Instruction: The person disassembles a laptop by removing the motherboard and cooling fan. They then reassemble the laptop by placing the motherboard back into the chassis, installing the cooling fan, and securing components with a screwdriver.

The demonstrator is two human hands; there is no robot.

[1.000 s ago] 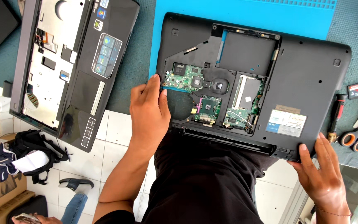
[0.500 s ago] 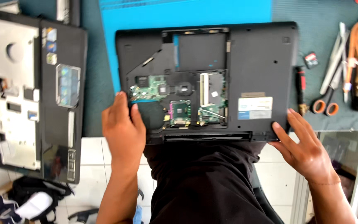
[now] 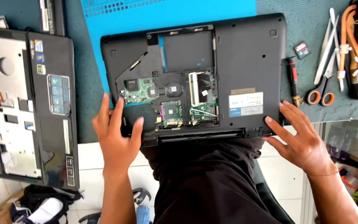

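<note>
A black laptop base (image 3: 245, 58) lies upside down on a blue mat (image 3: 166, 14), its bottom cover off so green circuit boards (image 3: 139, 90) and a processor socket (image 3: 171, 112) show. My left hand (image 3: 117, 137) rests fingers spread on the near left corner of the laptop base, beside the open bay. My right hand (image 3: 301, 139) presses its fingers against the near right corner and edge. Neither hand holds a tool. My dark-trousered lap (image 3: 208, 182) is below the laptop's near edge.
A detached black palmrest and keyboard frame (image 3: 30, 108) lies at the left. At the right are a red-handled screwdriver (image 3: 293, 81), orange-handled scissors (image 3: 322, 89), tweezers (image 3: 337, 45), a brush (image 3: 357, 81), a copper heatpipe (image 3: 347, 29) and a small memory card (image 3: 302, 49). Bags (image 3: 38, 205) sit on the tiled floor.
The view has swung so the laptop now sits square in front of me. My left hand slid from the circuit board area to the near left corner; my right hand stays at the right corner.
</note>
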